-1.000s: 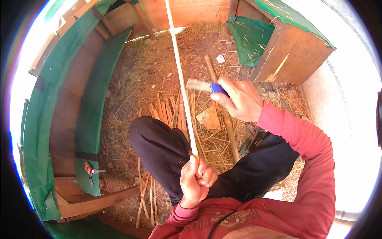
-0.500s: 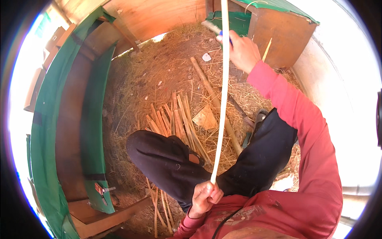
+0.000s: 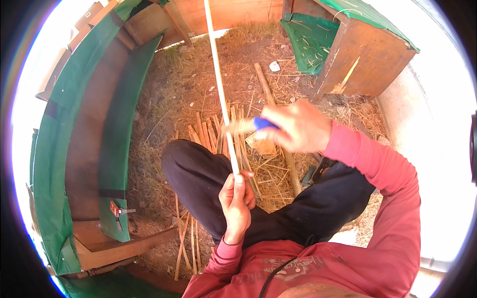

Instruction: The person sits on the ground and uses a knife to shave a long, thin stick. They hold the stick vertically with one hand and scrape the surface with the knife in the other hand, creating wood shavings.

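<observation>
A long pale strip [image 3: 219, 79], like split bamboo or cane, rises from my left hand [image 3: 236, 202] up past the far wall. My left hand is closed round its lower end, above my lap. In my right hand [image 3: 299, 127] is a knife [image 3: 243, 126] with a blue handle, gripped in the closed fingers. Its blade is blurred by motion and lies across the strip, a little above my left hand; whether it touches cannot be made out.
Several split wood sticks [image 3: 207, 133] lie on the straw-covered ground beyond my legs. A long pole [image 3: 287, 159] lies beside them. Green-covered shelving [image 3: 82, 129] stands at left, a brown wooden cabinet [image 3: 365, 59] at far right. Thin strips [image 3: 185, 243] lie by my left thigh.
My right hand has swung the knife down and nearer to my left hand. The left hand has risen, and the strip's top has tilted to the left.
</observation>
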A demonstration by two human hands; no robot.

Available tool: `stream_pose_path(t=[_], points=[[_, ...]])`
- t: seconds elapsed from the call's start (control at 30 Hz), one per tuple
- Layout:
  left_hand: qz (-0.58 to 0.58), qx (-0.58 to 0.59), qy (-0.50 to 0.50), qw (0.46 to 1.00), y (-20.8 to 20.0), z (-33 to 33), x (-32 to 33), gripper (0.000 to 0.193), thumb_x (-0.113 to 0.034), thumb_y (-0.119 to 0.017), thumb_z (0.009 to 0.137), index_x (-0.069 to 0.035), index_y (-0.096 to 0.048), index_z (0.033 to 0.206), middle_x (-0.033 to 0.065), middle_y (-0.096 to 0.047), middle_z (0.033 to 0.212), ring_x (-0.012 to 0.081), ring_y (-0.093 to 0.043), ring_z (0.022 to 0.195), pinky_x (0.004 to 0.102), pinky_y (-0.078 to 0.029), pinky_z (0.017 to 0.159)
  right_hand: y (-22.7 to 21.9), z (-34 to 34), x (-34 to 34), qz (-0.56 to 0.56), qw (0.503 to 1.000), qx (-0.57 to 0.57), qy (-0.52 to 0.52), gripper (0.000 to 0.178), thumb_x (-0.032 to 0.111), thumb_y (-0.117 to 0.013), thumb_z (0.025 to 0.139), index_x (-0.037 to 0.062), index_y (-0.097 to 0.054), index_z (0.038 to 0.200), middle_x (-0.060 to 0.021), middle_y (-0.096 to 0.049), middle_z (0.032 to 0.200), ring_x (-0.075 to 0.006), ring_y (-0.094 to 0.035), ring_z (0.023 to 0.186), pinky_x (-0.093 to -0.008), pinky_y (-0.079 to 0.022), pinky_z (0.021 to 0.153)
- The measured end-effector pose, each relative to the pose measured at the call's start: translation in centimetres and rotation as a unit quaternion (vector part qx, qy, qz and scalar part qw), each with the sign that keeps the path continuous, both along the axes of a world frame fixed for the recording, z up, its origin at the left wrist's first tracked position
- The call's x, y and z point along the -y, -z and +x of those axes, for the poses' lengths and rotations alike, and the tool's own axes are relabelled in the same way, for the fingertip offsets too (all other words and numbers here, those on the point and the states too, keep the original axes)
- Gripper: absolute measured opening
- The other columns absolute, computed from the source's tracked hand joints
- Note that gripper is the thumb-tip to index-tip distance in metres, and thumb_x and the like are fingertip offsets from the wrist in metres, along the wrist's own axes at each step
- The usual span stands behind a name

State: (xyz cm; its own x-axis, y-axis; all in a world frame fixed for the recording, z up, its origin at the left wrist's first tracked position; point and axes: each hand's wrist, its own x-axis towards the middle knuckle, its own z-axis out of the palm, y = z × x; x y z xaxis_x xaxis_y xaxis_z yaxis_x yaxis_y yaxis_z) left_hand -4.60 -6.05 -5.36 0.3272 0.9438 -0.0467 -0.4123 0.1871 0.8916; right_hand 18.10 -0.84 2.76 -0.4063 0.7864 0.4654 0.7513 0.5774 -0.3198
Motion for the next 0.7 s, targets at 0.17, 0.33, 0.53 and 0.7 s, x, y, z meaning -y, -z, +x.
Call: stream_pose_path(t=[0.17,0.33,0.53,0.7], points=[[0.013,-0.019,-0.019,1.000,-0.5,1.8,-0.3,0.025,-0.024,-0.044,0.102,-0.003,-0.057,0.100,-0.0063,-0.034,0.056,0.0014,-0.025,0.044,0.0201,-0.019,0.039,2.8,-1.9,1.7,-0.058,0.996,0.064,-0.037,0.040,0.042,-0.062,0.087,0.0051,-0.057,0.101,-0.0103,-0.062,0.074,-0.0302,-0.062,0.055,-0.0408,-0.045,0.044],[0.035,-0.070,-0.053,0.996,-1.1,2.1,-0.1,0.026,-0.025,-0.045,0.102,-0.003,-0.054,0.091,-0.0064,-0.034,0.052,0.0012,-0.025,0.041,0.0202,-0.021,0.038,3.0,-2.2,1.8,-0.048,0.991,0.121,-0.019,0.043,0.043,-0.062,0.087,0.0027,-0.057,0.100,-0.0097,-0.060,0.067,-0.0295,-0.060,0.051,-0.0407,-0.044,0.042],[0.008,-0.071,-0.073,0.995,-2.6,1.9,-0.1,0.029,-0.025,-0.046,0.101,-0.004,-0.052,0.082,-0.0066,-0.033,0.049,0.0013,-0.024,0.039,0.0206,-0.019,0.036,3.9,-1.7,-0.8,0.126,0.976,0.172,0.038,0.035,0.041,-0.058,0.089,0.0066,-0.051,0.089,-0.0055,-0.051,0.056,-0.0224,-0.056,0.043,-0.0364,-0.041,0.035],[-0.001,-0.038,-0.039,0.999,-2.1,0.7,1.7,0.030,-0.025,-0.046,0.102,-0.003,-0.054,0.082,-0.0071,-0.032,0.050,0.0011,-0.023,0.040,0.0208,-0.018,0.036,0.2,5.6,-5.5,0.135,0.922,0.112,0.346,0.027,0.036,-0.051,0.096,0.0092,-0.050,0.092,-0.0072,-0.051,0.051,-0.0252,-0.054,0.041,-0.0378,-0.041,0.036]])
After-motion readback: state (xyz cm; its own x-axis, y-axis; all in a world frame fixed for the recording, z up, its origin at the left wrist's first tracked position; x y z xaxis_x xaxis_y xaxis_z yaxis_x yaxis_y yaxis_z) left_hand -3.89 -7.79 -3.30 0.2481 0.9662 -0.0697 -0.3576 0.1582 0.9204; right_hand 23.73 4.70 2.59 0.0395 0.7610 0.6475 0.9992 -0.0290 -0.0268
